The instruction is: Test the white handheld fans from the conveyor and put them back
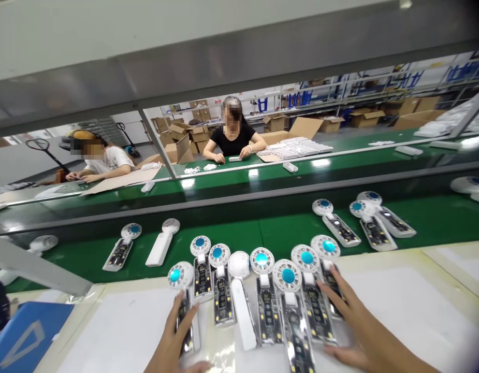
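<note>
Several white handheld fans lie side by side in front of me, most with a blue disc on the round head and a bare circuit board in the handle. My left hand (171, 339) has its fingers apart, resting at the leftmost fan (180, 275). With fingers spread, my right hand (353, 316) lies against the rightmost fans of the row, near one fan head (325, 247) and another fan (306, 258). Between the hands, one fan (244, 313) lies with its plain white side up, and a fan (288, 277) sits closest to me.
Behind the row runs a green conveyor belt (258, 228) carrying more fans, including one white-backed fan (159, 247). A blue folder-like object (29, 336) is at the left. Across the line, two people work at a second green belt (223, 178). A grey beam (223, 62) crosses overhead.
</note>
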### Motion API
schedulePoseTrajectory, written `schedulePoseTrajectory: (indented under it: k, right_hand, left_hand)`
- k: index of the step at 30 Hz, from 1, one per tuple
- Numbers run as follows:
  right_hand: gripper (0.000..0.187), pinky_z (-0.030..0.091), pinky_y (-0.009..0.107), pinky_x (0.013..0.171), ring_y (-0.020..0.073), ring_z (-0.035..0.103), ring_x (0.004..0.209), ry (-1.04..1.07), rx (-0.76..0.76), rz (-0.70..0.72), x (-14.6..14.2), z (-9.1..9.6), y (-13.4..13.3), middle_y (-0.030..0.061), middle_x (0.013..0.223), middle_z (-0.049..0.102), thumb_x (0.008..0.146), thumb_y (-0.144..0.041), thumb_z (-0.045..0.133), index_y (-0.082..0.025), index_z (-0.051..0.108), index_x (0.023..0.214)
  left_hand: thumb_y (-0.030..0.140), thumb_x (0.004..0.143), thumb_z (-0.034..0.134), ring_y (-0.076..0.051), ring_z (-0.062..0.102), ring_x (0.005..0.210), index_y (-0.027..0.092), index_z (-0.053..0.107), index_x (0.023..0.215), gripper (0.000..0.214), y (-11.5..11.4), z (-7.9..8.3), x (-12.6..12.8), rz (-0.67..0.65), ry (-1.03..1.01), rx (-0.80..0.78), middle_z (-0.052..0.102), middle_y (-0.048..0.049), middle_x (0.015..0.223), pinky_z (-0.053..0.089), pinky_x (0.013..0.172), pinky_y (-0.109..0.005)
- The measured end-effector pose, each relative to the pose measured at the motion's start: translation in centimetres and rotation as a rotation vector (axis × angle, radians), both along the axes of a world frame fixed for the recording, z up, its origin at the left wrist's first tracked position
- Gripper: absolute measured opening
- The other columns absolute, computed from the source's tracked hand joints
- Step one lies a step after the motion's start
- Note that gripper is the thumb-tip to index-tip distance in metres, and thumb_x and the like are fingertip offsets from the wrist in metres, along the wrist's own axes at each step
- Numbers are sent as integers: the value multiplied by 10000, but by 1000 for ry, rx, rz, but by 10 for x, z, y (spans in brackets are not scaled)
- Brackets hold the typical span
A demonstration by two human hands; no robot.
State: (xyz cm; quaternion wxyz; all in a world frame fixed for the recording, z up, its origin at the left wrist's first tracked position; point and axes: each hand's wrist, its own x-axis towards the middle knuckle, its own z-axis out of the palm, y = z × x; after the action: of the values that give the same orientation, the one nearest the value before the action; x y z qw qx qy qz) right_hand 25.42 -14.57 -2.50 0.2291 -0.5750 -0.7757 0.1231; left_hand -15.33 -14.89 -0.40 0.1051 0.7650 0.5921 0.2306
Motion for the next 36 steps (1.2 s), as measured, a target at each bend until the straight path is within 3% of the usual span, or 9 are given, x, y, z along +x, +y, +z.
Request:
schedulePoseTrajectory:
  k: [8,11,15,17,23,26,30,33,36]
  right_hand:
    - [867,298,487,1021,371,119,1339,48,-138,27,-41,24,121,109,1503,-24,706,-608,547,-216,227,1411]
    - [787,235,492,1048,384,114,1335,36,-138,-41,-62,27,151,139,1498,18,734,-480,585,-184,273,1393]
    - [676,246,479,1052,345,176,1333,115,-21,-116,-68,20,142,165,1481,111,814,-360,500,-144,230,1395]
    - [584,271,457,1052,290,209,1334,207,97,-97,-62,16,120,147,1468,182,872,-344,387,-162,204,1396]
    - [683,186,491,1074,300,100,1358,86,225,469,-56,29,60,103,1492,135,826,-453,469,-207,214,1409]
    - [793,63,588,1046,358,33,1350,-5,291,579,-67,42,53,106,1500,88,723,-578,555,-240,284,1388]
    - [664,29,611,1026,349,91,1348,-77,203,838,-83,51,49,105,1457,260,699,-560,580,-243,457,1269]
    - [515,32,639,1010,365,153,1333,-79,152,779,-89,50,43,166,1414,326,714,-493,592,-178,551,1119]
    - [347,67,608,1036,342,194,1328,-68,155,662,-85,44,43,158,1358,410,737,-390,600,-177,585,1011]
  left_hand:
    - [573,712,561,-374,182,1327,252,310,1364,769,134,32,16,-41,32,-144,40,-132,1497,315,1005,-508]
    - [593,709,549,-423,143,1320,249,326,1361,770,157,35,19,26,121,-144,85,-152,1490,251,998,-586]
    - [524,797,466,-429,66,1328,276,297,1373,649,130,33,22,93,232,4,106,-125,1494,138,988,-662]
    - [446,851,411,-362,51,1352,269,217,1400,608,103,33,26,-16,255,141,99,-113,1498,145,1022,-617]
    - [633,725,489,-392,68,1345,301,121,1416,850,49,32,64,-577,380,287,36,-120,1499,154,1010,-634]
    - [712,688,438,-415,92,1334,266,127,1421,913,50,27,88,-677,413,268,89,-147,1490,179,980,-664]
    - [742,684,385,-413,159,1320,230,147,1419,927,63,24,99,-666,442,242,235,-149,1456,213,959,-675]
    - [710,708,398,-378,192,1321,294,205,1401,831,77,25,88,-658,482,331,276,-107,1448,159,997,-652]
    - [652,748,426,-378,180,1325,328,258,1381,730,92,26,66,-492,515,408,291,-90,1444,76,1009,-650]
